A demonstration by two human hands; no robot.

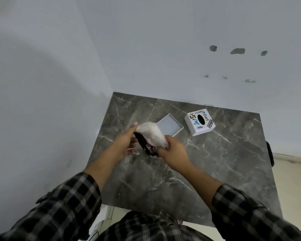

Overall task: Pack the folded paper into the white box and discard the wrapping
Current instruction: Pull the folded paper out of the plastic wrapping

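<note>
A blurred white stack of folded paper (152, 133) is held above the marble table (215, 162), half out of a dark brown printed wrapping (147, 146). My left hand (127, 141) grips the wrapping and the paper's far end. My right hand (174, 150) grips the paper's near end. Behind the paper lies a shallow white tray-like box part (170, 125), open side up. To its right stands the white box (199, 122) with stickers and a black oval slot on top.
The table sits in a corner, with pale walls at its left and far edges. A dark object (270, 153) shows at the table's right edge, above a beige floor (295, 180).
</note>
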